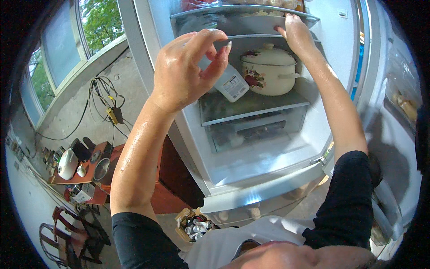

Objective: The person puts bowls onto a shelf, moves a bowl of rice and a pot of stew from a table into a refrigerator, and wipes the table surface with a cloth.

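Observation:
My right hand (pixel 297 32) grips the right side of a white bowl (pixel 260 24) on an upper shelf of the open refrigerator. Pale food shows at the bowl's top. My left hand (pixel 191 65) is raised at the refrigerator's left side, fingers curled, with a gap between index finger and thumb and nothing seen between them. Behind it a white plastic bottle (pixel 232 84) bearing a printed label leans in the view; its upper part is hidden by the hand. Right of the bottle, a cream lidded enamel pot (pixel 268 72) with a flower pattern sits on the glass shelf (pixel 221 112).
Below the shelf is a clear drawer (pixel 258 129). The refrigerator door (pixel 386 134) stands open at right, and a lower freezer drawer (pixel 265 195) juts out. A cardboard box of cans (pixel 196 228) is on the floor. Coiled cables (pixel 107 97) hang left; a wooden chair (pixel 72 235) stands lower left.

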{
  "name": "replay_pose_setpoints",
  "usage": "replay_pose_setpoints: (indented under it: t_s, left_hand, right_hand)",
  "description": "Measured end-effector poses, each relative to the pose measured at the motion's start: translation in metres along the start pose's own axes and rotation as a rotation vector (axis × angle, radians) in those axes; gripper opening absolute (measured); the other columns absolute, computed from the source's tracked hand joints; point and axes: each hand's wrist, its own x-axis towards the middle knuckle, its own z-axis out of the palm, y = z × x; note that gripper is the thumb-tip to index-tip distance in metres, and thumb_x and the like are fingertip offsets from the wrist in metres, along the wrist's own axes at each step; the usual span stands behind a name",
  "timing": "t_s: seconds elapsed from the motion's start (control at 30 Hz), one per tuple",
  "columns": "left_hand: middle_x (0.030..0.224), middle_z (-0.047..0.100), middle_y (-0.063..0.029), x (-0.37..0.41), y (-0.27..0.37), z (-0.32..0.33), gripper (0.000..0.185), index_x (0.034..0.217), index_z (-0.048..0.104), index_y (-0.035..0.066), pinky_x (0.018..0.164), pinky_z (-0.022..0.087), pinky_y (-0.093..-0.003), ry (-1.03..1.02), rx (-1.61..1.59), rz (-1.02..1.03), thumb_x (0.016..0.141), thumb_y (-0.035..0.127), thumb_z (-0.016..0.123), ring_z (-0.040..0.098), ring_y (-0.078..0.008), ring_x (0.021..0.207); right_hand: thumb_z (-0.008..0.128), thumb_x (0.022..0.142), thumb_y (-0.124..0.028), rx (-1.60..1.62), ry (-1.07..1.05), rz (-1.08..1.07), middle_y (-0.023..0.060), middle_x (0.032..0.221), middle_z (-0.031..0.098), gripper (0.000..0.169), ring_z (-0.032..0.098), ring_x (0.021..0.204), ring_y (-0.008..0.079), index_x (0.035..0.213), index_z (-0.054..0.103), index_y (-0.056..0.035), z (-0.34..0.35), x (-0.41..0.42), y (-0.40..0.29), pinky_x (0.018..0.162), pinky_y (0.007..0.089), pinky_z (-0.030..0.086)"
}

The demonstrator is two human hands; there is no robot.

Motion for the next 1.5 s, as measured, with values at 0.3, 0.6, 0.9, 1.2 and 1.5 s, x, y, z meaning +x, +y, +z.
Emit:
replay_pose_setpoints:
  t_s: [0.3, 0.6, 0.9, 1.2, 1.5]
  left_hand:
    - [0.067, 0.060, -0.0007, -0.004, 0.002, 0.002, 0.014, 0.090, 0.062, 0.008, 0.055, 0.045, -0.0217, 0.004, -0.067, -0.099, 0.077, 0.004, 0.066, 0.058, -0.0087, 0.060]
    - [0.067, 0.061, -0.0056, 0.005, 0.006, -0.001, 0.011, 0.079, 0.060, 0.002, 0.054, 0.047, -0.0216, 0.065, 0.013, -0.074, 0.071, -0.006, 0.060, 0.058, -0.0097, 0.057]
    - [0.073, 0.062, -0.0018, -0.004, -0.003, 0.001, 0.010, 0.091, 0.062, 0.001, 0.058, 0.047, -0.0190, 0.039, -0.273, -0.145, 0.082, 0.000, 0.061, 0.059, -0.0072, 0.061]
    - [0.062, 0.059, -0.0049, 0.006, -0.001, 0.002, 0.009, 0.077, 0.060, 0.003, 0.052, 0.046, -0.0207, 0.113, -0.056, -0.066, 0.072, -0.004, 0.061, 0.059, -0.0087, 0.055]
    - [0.065, 0.060, -0.0032, -0.001, -0.017, 0.017, 0.007, 0.079, 0.059, 0.003, 0.050, 0.046, -0.0198, 0.156, -0.200, 0.049, 0.078, -0.003, 0.058, 0.058, -0.0058, 0.056]
  right_hand:
    - [0.052, 0.086, -0.047, 0.051, -0.302, 0.186, 0.0260, 0.087, 0.061, 0.054, 0.060, 0.084, 0.0390, 0.096, 0.057, 0.0062, 0.060, 0.023, 0.063, 0.072, 0.0456, 0.047]
    - [0.055, 0.085, -0.024, 0.726, 0.117, -0.063, 0.0146, 0.086, 0.059, 0.021, 0.059, 0.077, 0.0312, 0.087, 0.056, -0.0030, -0.012, -0.070, -0.082, 0.071, 0.0379, 0.048]
    - [0.083, 0.054, -0.036, 0.704, -0.380, 0.144, 0.0278, 0.124, 0.040, 0.111, 0.043, 0.113, 0.0430, 0.137, 0.019, -0.0004, 0.059, -0.111, -0.154, 0.094, 0.0447, 0.039]
    - [0.084, 0.052, -0.022, 0.568, -0.450, 0.273, 0.0236, 0.118, 0.042, 0.102, 0.045, 0.107, 0.0402, 0.136, 0.026, -0.0126, 0.079, -0.116, -0.167, 0.085, 0.0504, 0.043]
    - [0.077, 0.056, -0.023, 0.674, -0.255, 0.165, 0.0184, 0.109, 0.049, 0.076, 0.049, 0.100, 0.0355, 0.122, 0.042, -0.0060, 0.027, -0.140, -0.124, 0.084, 0.0427, 0.043]
